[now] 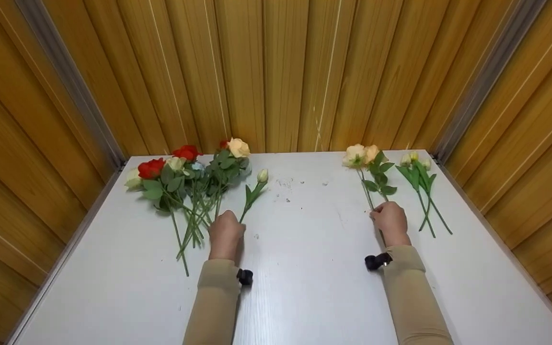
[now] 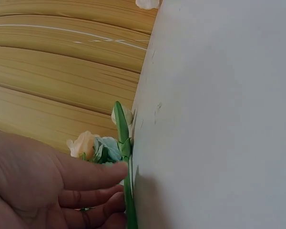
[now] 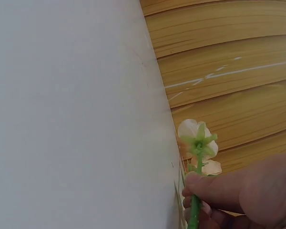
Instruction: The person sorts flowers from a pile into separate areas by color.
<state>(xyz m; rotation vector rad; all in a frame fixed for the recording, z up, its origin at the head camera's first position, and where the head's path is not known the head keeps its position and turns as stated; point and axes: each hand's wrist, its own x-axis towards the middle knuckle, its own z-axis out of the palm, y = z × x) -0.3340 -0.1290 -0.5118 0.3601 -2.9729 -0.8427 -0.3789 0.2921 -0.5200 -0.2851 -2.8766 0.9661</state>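
Observation:
My left hand (image 1: 225, 235) is low over the table beside the left flower pile, pinching the green stem of a white tulip (image 1: 262, 176). In the left wrist view the thumb (image 2: 97, 175) lies against that stem, with the other fingers curled behind it. On the right side, my right hand (image 1: 391, 221) pinches the stem of a cream rose (image 1: 354, 156). The right wrist view shows this rose (image 3: 199, 138) from behind, its green stem between thumb and fingers. A peach rose (image 1: 371, 153) with leaves lies right beside it, its lower stem partly hidden by the hand.
Left of my left hand, red roses (image 1: 151, 168), a peach rose (image 1: 238, 147) and other pale flowers lie in a pile with crossing stems. Several tulips (image 1: 415, 163) lie at the far right. Wood-patterned walls (image 1: 285, 72) border the white table (image 1: 304, 268).

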